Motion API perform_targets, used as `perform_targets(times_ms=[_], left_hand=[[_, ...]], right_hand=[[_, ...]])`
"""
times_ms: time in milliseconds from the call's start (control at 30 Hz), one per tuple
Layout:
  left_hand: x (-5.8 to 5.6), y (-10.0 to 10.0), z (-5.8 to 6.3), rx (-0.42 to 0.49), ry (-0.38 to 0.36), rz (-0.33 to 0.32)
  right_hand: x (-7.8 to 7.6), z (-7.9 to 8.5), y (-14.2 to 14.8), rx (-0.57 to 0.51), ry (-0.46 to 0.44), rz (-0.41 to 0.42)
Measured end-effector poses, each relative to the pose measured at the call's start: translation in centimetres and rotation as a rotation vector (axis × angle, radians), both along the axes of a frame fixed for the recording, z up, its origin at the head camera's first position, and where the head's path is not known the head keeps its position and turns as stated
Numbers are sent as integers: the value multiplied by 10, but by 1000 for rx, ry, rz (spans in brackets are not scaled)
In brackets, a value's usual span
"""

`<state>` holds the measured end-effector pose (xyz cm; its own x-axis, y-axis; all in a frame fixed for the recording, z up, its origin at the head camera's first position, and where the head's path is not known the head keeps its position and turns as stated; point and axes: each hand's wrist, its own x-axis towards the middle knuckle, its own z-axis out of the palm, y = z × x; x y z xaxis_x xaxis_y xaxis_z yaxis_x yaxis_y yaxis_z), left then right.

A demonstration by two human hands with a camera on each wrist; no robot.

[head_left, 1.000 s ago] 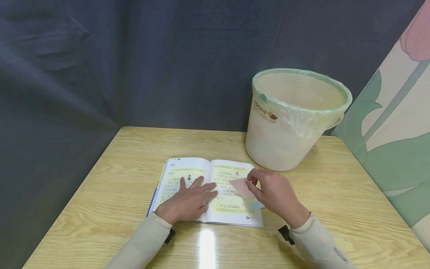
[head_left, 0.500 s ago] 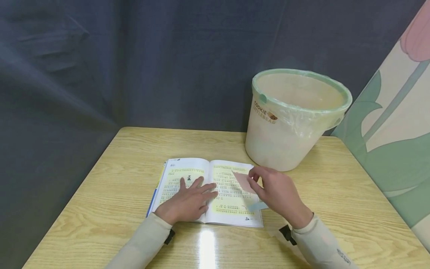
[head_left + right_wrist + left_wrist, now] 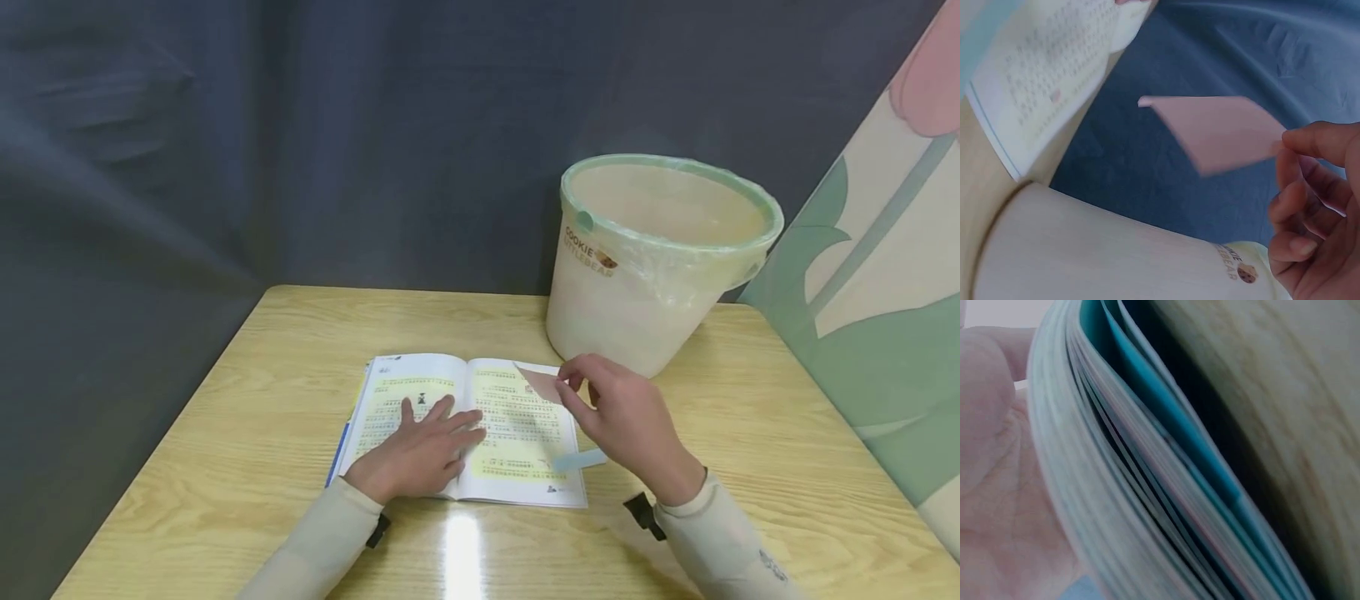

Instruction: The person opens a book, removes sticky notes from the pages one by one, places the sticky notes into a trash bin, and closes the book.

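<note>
An open book [image 3: 495,487] with printed, yellow-tinted pages lies on the wooden table. My left hand [image 3: 418,450] rests on its left page with fingers spread across to the centre fold. In the left wrist view the stacked page edges [image 3: 1129,462] stand in front of the palm [image 3: 1010,506]. Thumb and index finger of my right hand [image 3: 630,421] pinch one corner of a pink sticky note [image 3: 1216,134], raised above the upper part of the right page. A light blue paper strip [image 3: 580,459] lies on the lower right page and juts past its edge.
Behind the book at the right stands a large cream bucket [image 3: 618,317] with a green rim and a clear plastic liner. A dark curtain [image 3: 420,150] hangs behind the table [image 3: 225,433]. To the right is a flower-patterned panel [image 3: 885,333].
My right hand has risen and moved slightly away with the pink note, which has come off the blue strip and uncovered it. My left hand has stayed in place.
</note>
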<state>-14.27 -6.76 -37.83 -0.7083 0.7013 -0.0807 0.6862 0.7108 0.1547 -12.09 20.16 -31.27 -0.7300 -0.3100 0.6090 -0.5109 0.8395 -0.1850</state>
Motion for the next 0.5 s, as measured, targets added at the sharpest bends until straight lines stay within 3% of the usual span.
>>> perform_targets(times_ms=[500], left_hand=[[1, 2, 1, -10, -1, 4]], right_hand=[[0, 61, 22, -68, 223, 5]])
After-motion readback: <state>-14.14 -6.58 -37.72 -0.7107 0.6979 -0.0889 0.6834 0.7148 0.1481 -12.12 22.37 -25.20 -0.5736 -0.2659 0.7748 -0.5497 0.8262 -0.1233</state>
